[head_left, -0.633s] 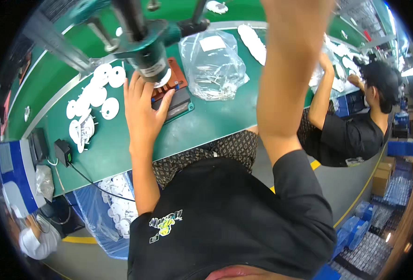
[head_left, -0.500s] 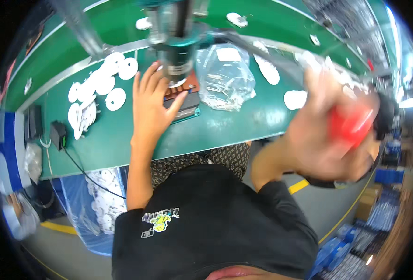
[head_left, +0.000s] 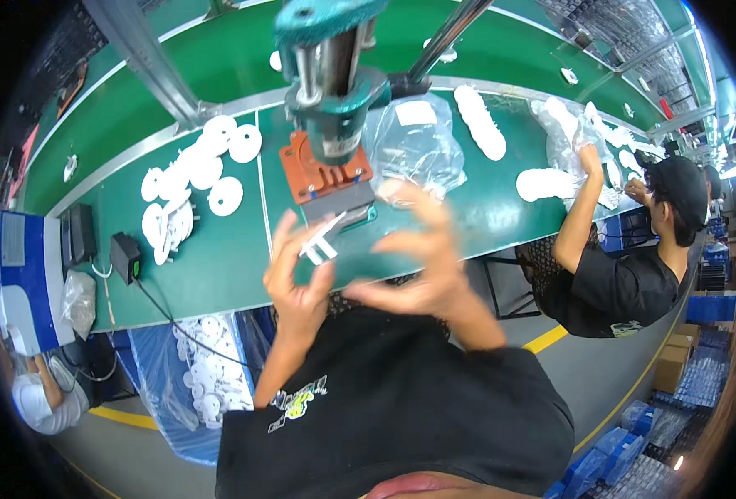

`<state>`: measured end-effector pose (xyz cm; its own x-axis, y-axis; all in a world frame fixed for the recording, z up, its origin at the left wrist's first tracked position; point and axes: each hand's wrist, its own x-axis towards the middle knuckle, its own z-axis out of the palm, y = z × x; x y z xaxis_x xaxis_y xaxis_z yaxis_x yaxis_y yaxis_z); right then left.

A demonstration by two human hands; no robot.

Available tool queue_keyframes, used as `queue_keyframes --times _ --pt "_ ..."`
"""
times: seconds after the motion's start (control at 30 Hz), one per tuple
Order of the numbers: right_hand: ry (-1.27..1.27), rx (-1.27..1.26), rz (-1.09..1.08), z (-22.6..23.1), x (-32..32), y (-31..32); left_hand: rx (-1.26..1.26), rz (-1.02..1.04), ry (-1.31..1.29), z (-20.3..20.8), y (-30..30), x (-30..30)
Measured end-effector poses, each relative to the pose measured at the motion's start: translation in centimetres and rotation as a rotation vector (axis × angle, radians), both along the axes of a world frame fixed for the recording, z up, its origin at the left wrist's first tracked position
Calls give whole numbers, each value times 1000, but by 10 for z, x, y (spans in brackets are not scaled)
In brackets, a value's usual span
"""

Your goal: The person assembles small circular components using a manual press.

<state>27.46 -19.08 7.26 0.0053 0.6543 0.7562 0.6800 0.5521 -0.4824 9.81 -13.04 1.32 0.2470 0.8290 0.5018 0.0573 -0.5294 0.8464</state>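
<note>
My left hand (head_left: 296, 279) is closed on a white plastic disc part with short prongs (head_left: 322, 241), held tilted in front of the press. My right hand (head_left: 430, 270) is beside it, fingers spread and slightly blurred, holding nothing that I can see. Just beyond both hands stands a teal hand press (head_left: 332, 96) with a metal column. Beneath its ram lies an orange-brown fixture block (head_left: 306, 170) with slots, on a dark grey base (head_left: 339, 202). A metal lever bar (head_left: 447, 41) rises from the press toward the upper right.
White discs (head_left: 206, 170) lie piled on the green table (head_left: 227, 283) at left, near a black adapter (head_left: 124, 256). A clear plastic bag (head_left: 414, 150) and a row of white discs (head_left: 480, 125) are right of the press. A blue-lined bin (head_left: 164, 366) is below left; a co-worker (head_left: 634, 274) sits at right.
My right hand has left the red lever knob and come in toward the middle. My left hand has drawn back from the fixture, now holding the white disc part. The lever has swung upward.
</note>
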Motion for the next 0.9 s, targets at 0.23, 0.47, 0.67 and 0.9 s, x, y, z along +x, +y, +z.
queue_keyframes --times 0.23,0.47,0.67,0.9 --pt "-142 -89 -138 -50 -3 -4 -781 -223 -106 -2 -12 0" --pt "24 -278 -201 -62 3 -22 -696 -326 -40 5 -23 17" --pt "228 -255 -817 -78 168 -8 103 440 551 -13 62 -43" --pt "147 -489 -790 -118 230 13 121 445 906 -45 101 -72"
